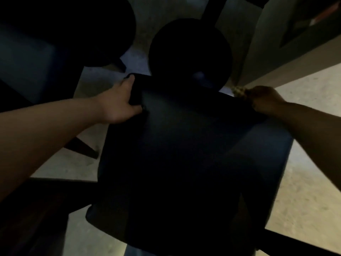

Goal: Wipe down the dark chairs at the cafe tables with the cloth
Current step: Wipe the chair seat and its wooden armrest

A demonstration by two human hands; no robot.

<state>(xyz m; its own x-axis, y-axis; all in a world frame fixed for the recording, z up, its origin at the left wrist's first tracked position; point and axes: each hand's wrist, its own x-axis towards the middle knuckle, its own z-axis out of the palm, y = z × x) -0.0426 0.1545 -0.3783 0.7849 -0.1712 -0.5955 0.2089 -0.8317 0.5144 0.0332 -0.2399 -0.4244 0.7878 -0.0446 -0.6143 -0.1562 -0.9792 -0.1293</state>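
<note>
- Dark chair [184, 154] as landmark: filling the middle of the head view, seen from above, its upper edge toward the round table base [190, 52].
- Left hand [120, 102] at the chair's upper left corner, thumb and fingers wrapped round that corner; likely bracing the chair so it stays put under the rubbing.
- Right hand [263, 97] at the chair's upper right corner, fingers curled closed round a bunched pale cloth [239, 91]; cloth peeking out on the thumb side, touching or just off the chair's edge, hard to tell in the gloom.
- Probably wiping along the upper edge, one hand steadying while the other works.
- Count: two hands, one cloth, one chair under the hands.
- Left of the chair: a second dark seat [27, 61], blue-tinged, half in shadow.
- Beyond the chair: one round base with a dark post [214, 10] rising from it.
- Pale speckled floor [304, 172] to the chair's right.
- Too dim for judging cleanliness.
</note>
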